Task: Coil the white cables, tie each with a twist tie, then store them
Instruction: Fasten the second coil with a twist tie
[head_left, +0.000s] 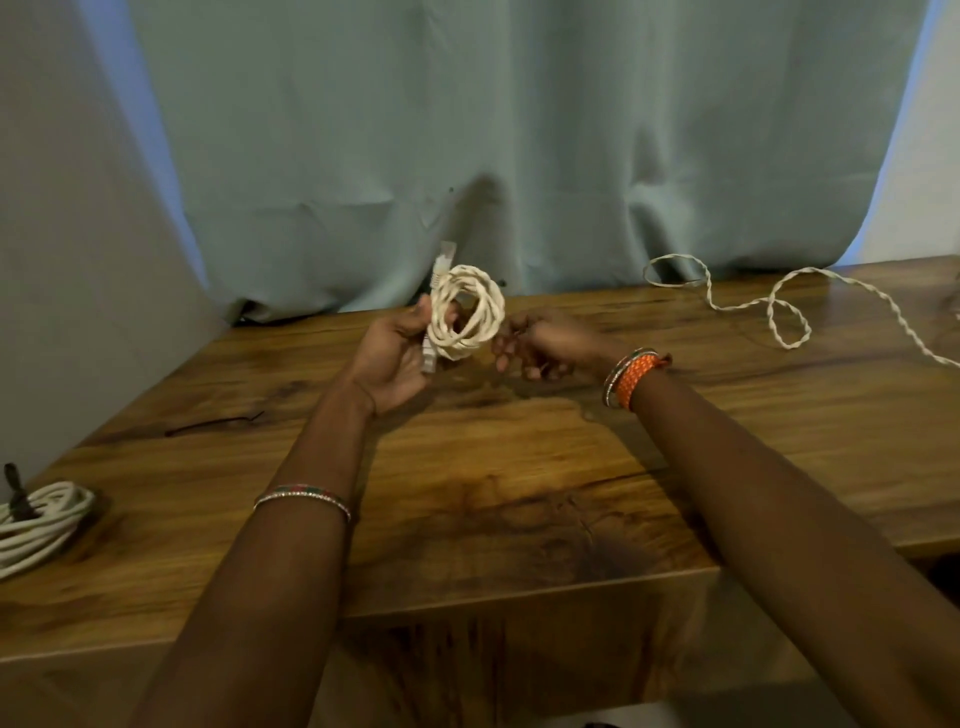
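— What have you got in hand there?

— The coiled cable (466, 313), a small hank of white twisted cord. My left hand (397, 358) grips it, fingers curled round the near side of the loops, holding it up above the wooden table (519, 493) in front of the pale green curtain (467, 130). Both plug ends sit on my side of the coil — one pokes up above the loops, the other hangs down against my palm.

— And the right?

— My right hand (535, 343) is just beside the coil's far edge, fingers curled in. Whether there's a twist tie pinched in them I can't tell; it's too small and dark to make out.

— How does the cable handle?

— Light, I'd judge, and soft but springy. The twisted surface looks ropy, so it shouldn't slip, yet the loops will want to fan open if I loosen off. Best hold is where I have it, across all the turns at once, with the plugs trapped under the fingers. The tie should go round that same bunched part.

— What else is about?

— A tied bundle (41, 519) of smooth white cable lies at the table's left edge with a dark tie round it. A loose cable (779, 317), the same twisted kind, sprawls uncoiled at the far right. A thin dark strip (213, 423) lies on the wood to the left, possibly a spare tie.
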